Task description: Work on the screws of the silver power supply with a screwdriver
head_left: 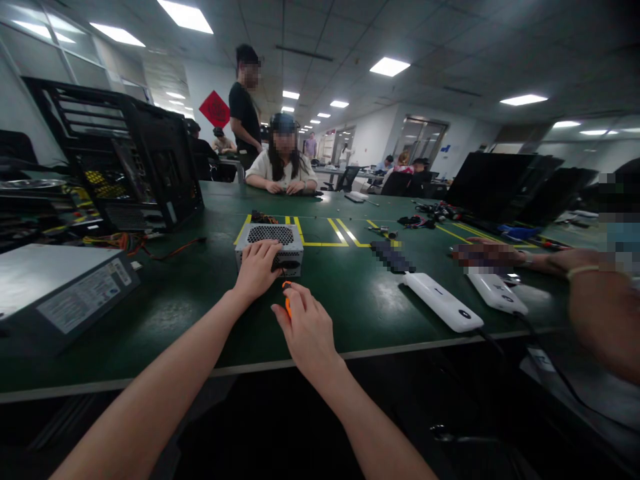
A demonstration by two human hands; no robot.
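Observation:
A small grey metal power supply unit (267, 233) with perforated vents stands on the green table in front of me. My left hand (259, 268) grips its near side, the fingers curled over the top edge. Close to the unit's near right corner, my right hand (309, 321) is closed round a screwdriver (287, 300) with an orange and black handle. The fingers hide part of the handle, and the thin shaft is hard to make out. Behind the unit lies a bundle of coloured cables (263, 217).
On the left are a larger power supply (80, 293) and an open black computer case (135, 160). White power banks (443, 303) with cables lie to the right, near another person's hand (493, 253). A person (283, 163) sits opposite. Monitors (493, 183) stand at the right.

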